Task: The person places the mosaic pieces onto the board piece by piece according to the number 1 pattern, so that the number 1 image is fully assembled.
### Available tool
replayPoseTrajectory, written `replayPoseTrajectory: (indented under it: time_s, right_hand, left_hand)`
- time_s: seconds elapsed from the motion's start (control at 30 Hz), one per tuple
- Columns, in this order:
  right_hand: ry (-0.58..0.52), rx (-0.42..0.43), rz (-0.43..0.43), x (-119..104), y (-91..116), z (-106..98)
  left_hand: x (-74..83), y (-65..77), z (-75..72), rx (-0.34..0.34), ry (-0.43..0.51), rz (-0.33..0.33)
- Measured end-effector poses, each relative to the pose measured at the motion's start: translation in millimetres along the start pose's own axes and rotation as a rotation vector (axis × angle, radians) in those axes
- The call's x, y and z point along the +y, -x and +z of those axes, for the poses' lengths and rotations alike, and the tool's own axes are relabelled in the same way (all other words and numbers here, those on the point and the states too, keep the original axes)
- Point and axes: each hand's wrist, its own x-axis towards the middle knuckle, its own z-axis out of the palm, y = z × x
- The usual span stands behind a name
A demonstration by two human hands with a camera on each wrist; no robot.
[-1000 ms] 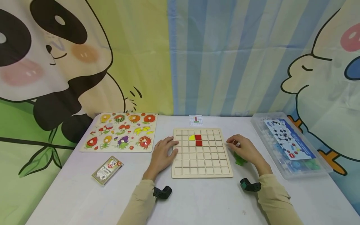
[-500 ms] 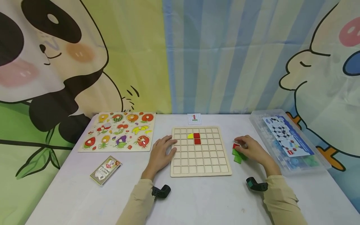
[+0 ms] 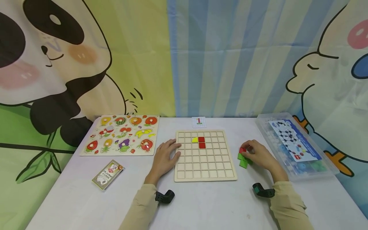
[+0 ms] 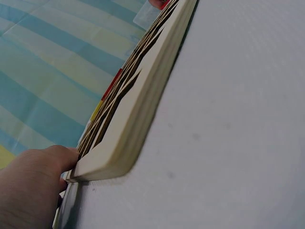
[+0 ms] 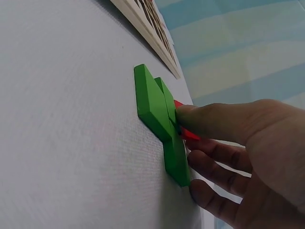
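Observation:
A wooden grid board (image 3: 205,174) lies in the middle of the white table. Two red squares (image 3: 202,142) and a yellow piece with a curved side (image 3: 195,140) sit in its upper cells. My left hand (image 3: 165,156) rests along the board's left edge, fingertips touching the rim. Right of the board, my right hand (image 3: 257,156) pinches a red tile (image 3: 242,149) between thumb and fingers. Several green square tiles (image 3: 243,164) lie grouped just beside it; in the right wrist view the green tiles (image 5: 152,102) overlap the red one from the camera's side.
Behind the board lies a small pattern card (image 3: 199,122) with red and green cells. A fruit puzzle board (image 3: 122,151) and a playing-card box (image 3: 108,174) are on the left. To the right stands a clear plastic case (image 3: 304,172) of blue and green parts.
My right hand has shifted slightly right and down, away from the board, onto the tiles, and now pinches the red one. The left hand stays at the board's edge.

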Motion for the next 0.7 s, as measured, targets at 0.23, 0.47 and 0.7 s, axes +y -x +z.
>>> replayPoseTrajectory:
  time_s: [0.23,0.47,0.7]
  right_hand:
    - [-0.007,0.017,0.004,1.8,0.3,1.6]
    - [-0.045,0.047,0.017,2.6,-0.8,4.7]
    - [-0.082,0.083,0.032,3.6,-1.7,6.9]
  left_hand:
    - [0.5,0.2,0.6,0.009,0.006,0.001]
    - [-0.6,0.4,1.4,0.012,0.004,0.008]
    - [-0.6,0.5,0.6,0.006,0.009,0.007]
